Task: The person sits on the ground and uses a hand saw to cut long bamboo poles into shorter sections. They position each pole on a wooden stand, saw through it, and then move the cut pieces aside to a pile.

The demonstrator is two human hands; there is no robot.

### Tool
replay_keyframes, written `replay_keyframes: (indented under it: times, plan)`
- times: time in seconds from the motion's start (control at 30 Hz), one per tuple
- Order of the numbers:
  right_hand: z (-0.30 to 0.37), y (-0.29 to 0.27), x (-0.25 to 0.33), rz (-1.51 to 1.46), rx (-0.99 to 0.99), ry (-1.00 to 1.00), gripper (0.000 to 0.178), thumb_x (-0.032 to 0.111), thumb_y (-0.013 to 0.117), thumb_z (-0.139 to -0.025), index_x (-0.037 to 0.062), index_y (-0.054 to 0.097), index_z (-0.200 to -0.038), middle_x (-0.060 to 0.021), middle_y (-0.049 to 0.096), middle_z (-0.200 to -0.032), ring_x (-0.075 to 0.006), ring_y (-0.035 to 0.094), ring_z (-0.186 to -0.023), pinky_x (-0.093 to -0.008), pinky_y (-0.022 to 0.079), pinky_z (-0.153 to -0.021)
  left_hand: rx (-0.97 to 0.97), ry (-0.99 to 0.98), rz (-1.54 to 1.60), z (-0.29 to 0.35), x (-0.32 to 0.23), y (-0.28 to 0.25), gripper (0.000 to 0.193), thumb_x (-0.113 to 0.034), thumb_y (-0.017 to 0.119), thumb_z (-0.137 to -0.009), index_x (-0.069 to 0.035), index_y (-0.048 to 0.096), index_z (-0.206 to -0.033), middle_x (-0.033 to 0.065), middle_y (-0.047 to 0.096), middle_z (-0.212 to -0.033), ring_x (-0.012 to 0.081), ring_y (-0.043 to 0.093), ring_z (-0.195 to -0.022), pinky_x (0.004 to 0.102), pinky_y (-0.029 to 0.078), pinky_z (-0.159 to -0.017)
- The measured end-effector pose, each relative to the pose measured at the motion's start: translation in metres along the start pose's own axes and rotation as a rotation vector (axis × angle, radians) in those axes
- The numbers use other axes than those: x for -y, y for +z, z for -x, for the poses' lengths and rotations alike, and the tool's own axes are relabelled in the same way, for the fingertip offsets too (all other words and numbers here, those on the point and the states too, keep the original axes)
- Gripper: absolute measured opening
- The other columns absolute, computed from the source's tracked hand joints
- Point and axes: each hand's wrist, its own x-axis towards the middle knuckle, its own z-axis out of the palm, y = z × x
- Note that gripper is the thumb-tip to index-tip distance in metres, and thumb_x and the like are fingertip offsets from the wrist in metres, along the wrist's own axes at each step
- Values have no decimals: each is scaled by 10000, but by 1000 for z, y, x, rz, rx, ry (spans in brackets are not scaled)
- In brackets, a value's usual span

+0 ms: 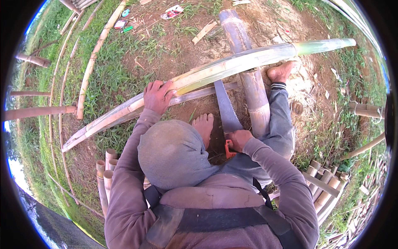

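A long, pale green bamboo pole (232, 66) lies slantwise before me, across a thick bamboo log (259, 99). My left hand (157, 97) is closed over the pole left of its middle, the fingers wrapped on its upper side. In my right hand (240, 141) is a handsaw (227, 108), gripped by its orange handle. Its toothed blade points away from me, and the tip meets the pole's near edge just left of the log. Whether the teeth touch the bamboo I cannot tell.
My bare feet (203, 126) are close to the saw, one on each side of the log. Cut bamboo lengths (108, 174) stand at the lower left, and more bamboo pieces (325, 186) are stacked at the right. Bamboo rails (99, 54) run along the left grass. Small litter (172, 11) lies farther off.
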Motion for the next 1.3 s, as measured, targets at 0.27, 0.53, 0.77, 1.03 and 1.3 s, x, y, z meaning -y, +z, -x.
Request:
replay_keyframes:
  times: [0.27,0.53,0.77,1.03,1.3]
  plan:
    - [-36,66,29,128,318,167,329,282,678,-1004,161,775,-1293,-60,750,-1355,-279,730,-1219,-562,597,-915,0,3,-105,4,3,7,454,-377,793,-905,-204,745,-1321,61,598,-1084,306,609,-1062,482,478,-940]
    - [4,35,40,-145,239,235,356,246,659,-1006,134,756,-1329,-62,741,-1376,-326,709,-1262,-706,498,-1024,19,11,-192,3,5,12,449,-328,805,-885,-207,741,-1313,64,582,-1060,321,603,-1044,501,481,-922]
    - [-27,83,26,140,295,216,395,238,670,-1005,109,729,-1374,-54,714,-1425,-337,716,-1240,-684,538,-964,27,-14,-161,-1,-5,14,413,-310,775,-908,-198,735,-1304,94,583,-1069,351,602,-1060,528,489,-910]
    - [-18,104,14,143,147,128,321,228,680,-980,115,758,-1271,-86,783,-1240,-325,760,-1099,-598,603,-784,12,-7,-182,-2,-7,11,409,-324,762,-922,-184,725,-1304,127,583,-1061,381,603,-1053,538,497,-906]
    - [122,14,42,-71,-487,-101,397,382,770,-820,76,731,-1069,-128,765,-1014,-332,756,-926,-469,559,-886,49,-30,-168,0,-7,6,403,-343,761,-927,-170,744,-1290,115,599,-1076,359,616,-1058,520,504,-906]
